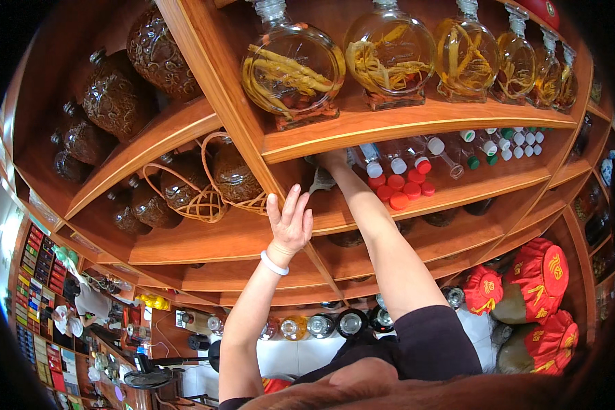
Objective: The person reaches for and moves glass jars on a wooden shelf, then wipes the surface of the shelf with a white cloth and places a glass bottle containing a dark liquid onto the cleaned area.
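My left hand (291, 223), a pale bangle at its wrist, is raised with fingers apart beside the upright wooden divider (269, 177). It holds nothing. My right hand (333, 158) reaches into the middle compartment, its fingers mostly hidden under the upper shelf board (389, 125). A greyish cloth (322, 180) shows bunched around and below it. To its right lie clear plastic bottles with white caps (398, 165) and a cluster of bottles with red caps (398, 200). Farther along are bottles with green caps (473, 162).
Round glass bottles with roots in amber liquid (293, 72) line the shelf above. Brown glazed jars (115, 97) fill the left shelves, some in wicker carriers (200, 205). Below stand large jars with red cloth covers (540, 277) and glass jars (320, 325). A person (93, 300) is far left.
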The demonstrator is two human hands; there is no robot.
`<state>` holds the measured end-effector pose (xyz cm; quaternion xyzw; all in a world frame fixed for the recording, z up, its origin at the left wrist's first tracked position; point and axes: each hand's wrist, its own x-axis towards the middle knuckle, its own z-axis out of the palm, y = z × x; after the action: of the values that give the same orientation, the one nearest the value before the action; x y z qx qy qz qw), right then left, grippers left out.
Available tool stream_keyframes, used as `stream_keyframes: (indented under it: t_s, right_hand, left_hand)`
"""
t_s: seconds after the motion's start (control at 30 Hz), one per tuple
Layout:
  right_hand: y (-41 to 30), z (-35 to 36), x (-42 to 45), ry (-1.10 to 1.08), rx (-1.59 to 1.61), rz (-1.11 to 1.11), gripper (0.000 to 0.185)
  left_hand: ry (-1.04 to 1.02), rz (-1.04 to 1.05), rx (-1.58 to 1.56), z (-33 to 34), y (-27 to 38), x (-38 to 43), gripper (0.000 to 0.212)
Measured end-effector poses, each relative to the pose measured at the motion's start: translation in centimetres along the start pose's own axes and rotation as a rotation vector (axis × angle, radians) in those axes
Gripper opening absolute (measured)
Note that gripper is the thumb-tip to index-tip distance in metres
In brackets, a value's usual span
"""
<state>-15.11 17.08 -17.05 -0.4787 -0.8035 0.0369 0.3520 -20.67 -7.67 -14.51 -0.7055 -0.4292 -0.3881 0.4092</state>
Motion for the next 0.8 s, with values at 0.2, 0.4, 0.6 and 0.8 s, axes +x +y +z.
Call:
stream_keyframes:
  t_s: [0.2, 0.4, 0.6, 0.8]
  right_hand:
    - [-3.8, -3.5, -2.6, -0.244, -0.122, -0.088, 0.050]
    - [-4.5, -2.3, -9.0, -0.273, -0.200, -0.245, 0.054]
    - [-6.1, -10.4, -17.3, -0.128, 0.571, -0.218, 0.040]
    - [-6.9, -15.3, -10.8, 0.062, 1.483, 0.171, 0.034]
  left_hand:
    - [0.008, -0.023, 0.012, -0.2, -0.4, -0.7, 0.028]
    - [0.018, -0.015, -0.028, 0.3, -0.3, -0.2, 0.032]
    - [0.063, 0.011, -0.082, 0.4, -0.5, 0.2, 0.051]
    - [0.085, 0.007, -0.132, 1.1, -0.9, -0.7, 0.078]
